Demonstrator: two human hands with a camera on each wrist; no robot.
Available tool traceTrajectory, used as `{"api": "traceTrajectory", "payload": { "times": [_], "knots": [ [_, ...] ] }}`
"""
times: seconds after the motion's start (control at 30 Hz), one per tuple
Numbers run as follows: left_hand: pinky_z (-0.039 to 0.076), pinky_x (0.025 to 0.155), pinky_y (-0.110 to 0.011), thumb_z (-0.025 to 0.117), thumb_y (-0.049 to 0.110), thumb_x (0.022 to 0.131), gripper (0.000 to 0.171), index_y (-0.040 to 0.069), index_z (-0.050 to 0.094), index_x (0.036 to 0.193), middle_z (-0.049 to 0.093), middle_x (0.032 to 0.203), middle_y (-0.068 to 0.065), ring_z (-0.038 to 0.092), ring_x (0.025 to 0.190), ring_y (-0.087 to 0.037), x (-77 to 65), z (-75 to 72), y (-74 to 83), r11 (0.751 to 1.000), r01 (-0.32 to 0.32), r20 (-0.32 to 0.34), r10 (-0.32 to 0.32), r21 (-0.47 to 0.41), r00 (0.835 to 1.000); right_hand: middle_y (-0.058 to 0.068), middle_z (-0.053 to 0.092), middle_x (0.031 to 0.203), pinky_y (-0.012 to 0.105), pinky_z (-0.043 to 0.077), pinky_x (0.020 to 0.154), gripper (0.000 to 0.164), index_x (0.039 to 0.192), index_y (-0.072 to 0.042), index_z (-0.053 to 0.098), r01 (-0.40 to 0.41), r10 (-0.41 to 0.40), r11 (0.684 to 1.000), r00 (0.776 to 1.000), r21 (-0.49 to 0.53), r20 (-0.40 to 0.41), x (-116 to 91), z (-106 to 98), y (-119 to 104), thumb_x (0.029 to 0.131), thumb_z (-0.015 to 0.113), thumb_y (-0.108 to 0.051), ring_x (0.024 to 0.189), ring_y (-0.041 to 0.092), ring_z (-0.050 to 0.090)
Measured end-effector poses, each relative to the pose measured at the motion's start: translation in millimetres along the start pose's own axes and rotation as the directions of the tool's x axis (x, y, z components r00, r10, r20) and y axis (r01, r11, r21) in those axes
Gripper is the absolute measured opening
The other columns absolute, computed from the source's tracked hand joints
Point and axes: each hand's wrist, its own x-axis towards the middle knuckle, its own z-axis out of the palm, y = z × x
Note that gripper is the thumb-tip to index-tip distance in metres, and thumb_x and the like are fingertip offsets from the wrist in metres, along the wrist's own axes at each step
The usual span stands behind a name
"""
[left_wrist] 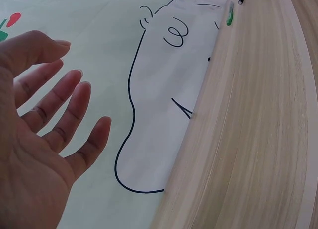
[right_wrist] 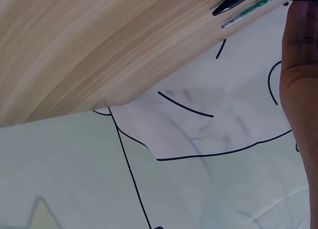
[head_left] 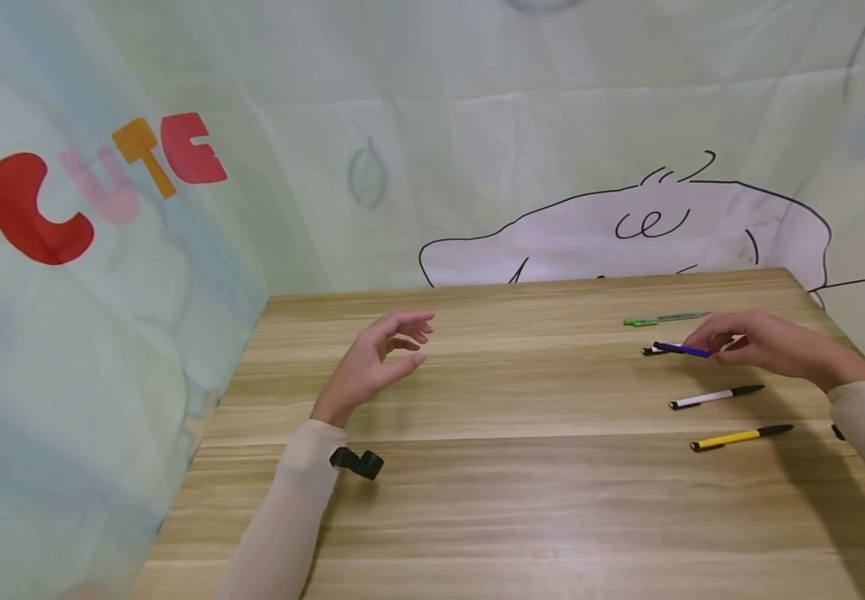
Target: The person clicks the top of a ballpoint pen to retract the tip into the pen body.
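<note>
My right hand pinches a blue pen between thumb and fingers at the table's right side. Beneath it, partly covered in the head view, lies a pen with a black end. Just behind these is a green pen with a clear barrel. Nearer the front lie a white pen with a black grip and a yellow pen with a black grip. My left hand hovers over the left part of the table, fingers loosely bent and holding nothing; its spread fingers show in the left wrist view.
The wooden table meets a printed cloth backdrop at its back and left edges. A black wrist mount sticks out from my left sleeve above the tabletop.
</note>
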Motion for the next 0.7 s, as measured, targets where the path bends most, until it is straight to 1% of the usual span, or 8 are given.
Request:
{"api": "traceTrajectory", "payload": {
  "times": [0.2, 0.33, 0.4, 0.47, 0.53, 0.63, 0.7],
  "knots": [
    [0.050, 0.097, -0.060, 0.067, -0.003, 0.093, 0.049, 0.006, 0.056, 0.141, 0.061, 0.127, -0.011, 0.058, 0.113, -0.035, 0.9, -0.8, -1.4, 1.000, 0.002, 0.008, -0.002, 0.010, 1.000, -0.002, 0.071, 0.108, 0.021, 0.056, 0.078, 0.031, 0.115, -0.013, 0.075, -0.015, 0.016, 1.000, 0.998, -0.003, 0.056, 2.8, -1.9, 7.7, 0.089, 0.073, 0.003, 0.094, 0.003, 0.064],
    [0.050, 0.098, -0.059, 0.068, -0.001, 0.094, 0.049, 0.009, 0.057, 0.141, 0.061, 0.127, -0.009, 0.058, 0.113, -0.034, 0.4, -1.0, -1.1, 1.000, 0.014, 0.009, -0.015, 0.018, 1.000, -0.003, 0.070, 0.107, 0.022, 0.056, 0.079, 0.028, 0.113, -0.012, 0.076, -0.029, 0.029, 1.000, 0.996, -0.006, 0.082, 3.6, -1.6, 13.4, 0.089, 0.074, 0.001, 0.094, 0.001, 0.063],
    [0.050, 0.099, -0.058, 0.068, -0.001, 0.094, 0.049, 0.011, 0.057, 0.140, 0.061, 0.127, -0.008, 0.058, 0.114, -0.036, 0.1, -1.1, -0.8, 1.000, 0.019, 0.008, -0.020, 0.019, 1.000, -0.004, 0.070, 0.106, 0.021, 0.056, 0.079, 0.028, 0.113, -0.012, 0.076, -0.016, 0.016, 1.000, 0.996, -0.003, 0.089, 3.2, -0.8, 16.5, 0.088, 0.074, 0.001, 0.093, 0.001, 0.063],
    [0.051, 0.099, -0.057, 0.068, 0.000, 0.094, 0.049, 0.013, 0.058, 0.140, 0.061, 0.126, -0.007, 0.057, 0.114, -0.039, -0.2, -1.2, -1.1, 1.000, 0.021, 0.007, -0.021, 0.018, 1.000, -0.004, 0.070, 0.106, 0.021, 0.056, 0.079, 0.028, 0.113, -0.012, 0.076, 0.019, -0.020, 1.000, 0.995, 0.008, 0.095, 2.9, 0.7, 20.0, 0.088, 0.074, 0.001, 0.093, 0.001, 0.063],
    [0.051, 0.098, -0.057, 0.068, -0.001, 0.094, 0.050, 0.014, 0.058, 0.140, 0.061, 0.126, -0.007, 0.057, 0.114, -0.042, -0.5, -1.2, -1.2, 1.000, 0.018, 0.007, -0.018, 0.014, 1.000, -0.003, 0.070, 0.105, 0.021, 0.056, 0.078, 0.029, 0.113, -0.011, 0.076, 0.076, -0.078, 0.997, 0.992, 0.023, 0.102, 3.0, 2.6, 23.8, 0.088, 0.074, 0.002, 0.093, 0.002, 0.063],
    [0.051, 0.098, -0.057, 0.067, -0.004, 0.093, 0.051, 0.013, 0.058, 0.140, 0.061, 0.126, -0.007, 0.057, 0.113, -0.040, -0.3, -1.2, -1.9, 1.000, 0.012, 0.009, -0.012, 0.016, 1.000, -0.001, 0.069, 0.104, 0.022, 0.057, 0.077, 0.030, 0.113, -0.010, 0.076, 0.160, -0.165, 0.986, 0.980, 0.051, 0.110, 4.2, 6.3, 29.7, 0.087, 0.074, 0.006, 0.092, 0.004, 0.064],
    [0.051, 0.098, -0.057, 0.067, -0.006, 0.093, 0.052, 0.012, 0.057, 0.140, 0.061, 0.126, -0.007, 0.058, 0.113, -0.038, -0.2, -1.0, -2.9, 1.000, 0.010, 0.010, -0.010, 0.017, 1.000, 0.001, 0.069, 0.103, 0.022, 0.057, 0.076, 0.031, 0.112, -0.009, 0.076, 0.197, -0.204, 0.978, 0.972, 0.064, 0.115, 5.0, 9.0, 33.0, 0.086, 0.073, 0.007, 0.091, 0.005, 0.064]
  ]
}}
